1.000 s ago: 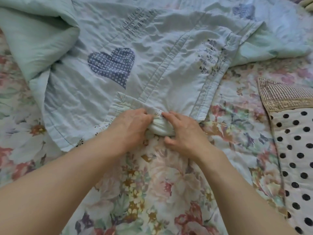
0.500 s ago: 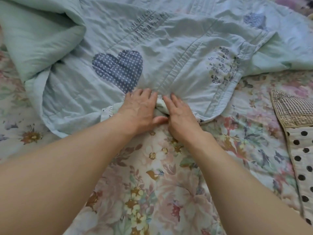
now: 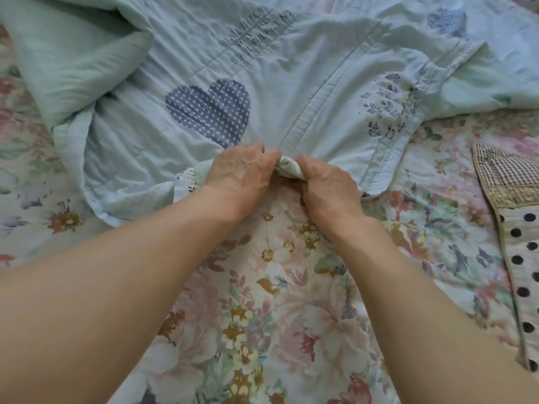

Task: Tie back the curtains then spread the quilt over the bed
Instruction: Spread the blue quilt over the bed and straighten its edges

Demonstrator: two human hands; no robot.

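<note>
Pale blue-green cotton fills the far half of the view: the soft padded quilt with a dotted navy heart patch (image 3: 210,112) lies bunched and creased on the floral-printed bedsheet (image 3: 291,301), with one thick fold turned over at the far left and another heaped at the far right. Its near edge sits about midway up the view, so the near part of the sheet is bare.

Both hands meet at that near edge. The left hand (image 3: 239,173) curls its fingers closed around a gathered lump of the hem, and the right hand (image 3: 328,182) pinches the same lump from the other side, fingers narrow and tight on the fabric; a small twist of cloth shows between the two.

A cream pillow with black polka dots and a checked border (image 3: 516,228) rests at the right, apart from the quilt.

No curtains appear here, so whether they are tied back cannot be told. As for the quilt, the spreading looks barely begun: an edge is caught, but the cloth is crumpled and covers only part of the bed. Pulling it toward the near side and smoothing the folds appears to remain.
</note>
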